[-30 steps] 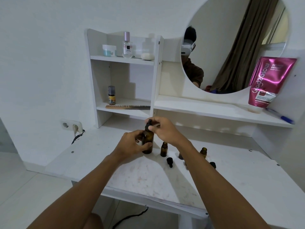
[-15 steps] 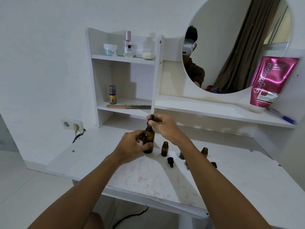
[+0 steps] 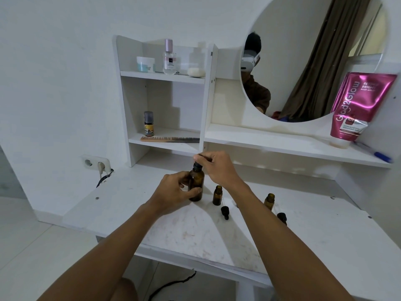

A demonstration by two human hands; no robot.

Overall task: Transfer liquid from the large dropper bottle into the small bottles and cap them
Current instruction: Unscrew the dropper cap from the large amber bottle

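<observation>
A large amber dropper bottle (image 3: 196,184) stands upright on the white vanity top (image 3: 195,233). My left hand (image 3: 173,192) grips its body. My right hand (image 3: 217,168) pinches the black dropper cap (image 3: 198,163) on the bottle's neck. Two small amber bottles stand uncapped to the right: one (image 3: 217,195) close to the large bottle, another (image 3: 269,201) past my right forearm. Two small black dropper caps (image 3: 225,212) (image 3: 282,217) lie on the top in front of them.
Behind stands a white shelf unit (image 3: 165,77) with a jar, a perfume bottle, a small yellow-labelled bottle and a comb (image 3: 169,139). A pink tube (image 3: 360,105) and a blue pen (image 3: 377,153) are on the right ledge under a round mirror. A wall socket (image 3: 95,164) sits left.
My right hand has shifted slightly on the dropper cap, fingers turning around it. The large bottle and my left hand have stayed where they were.
</observation>
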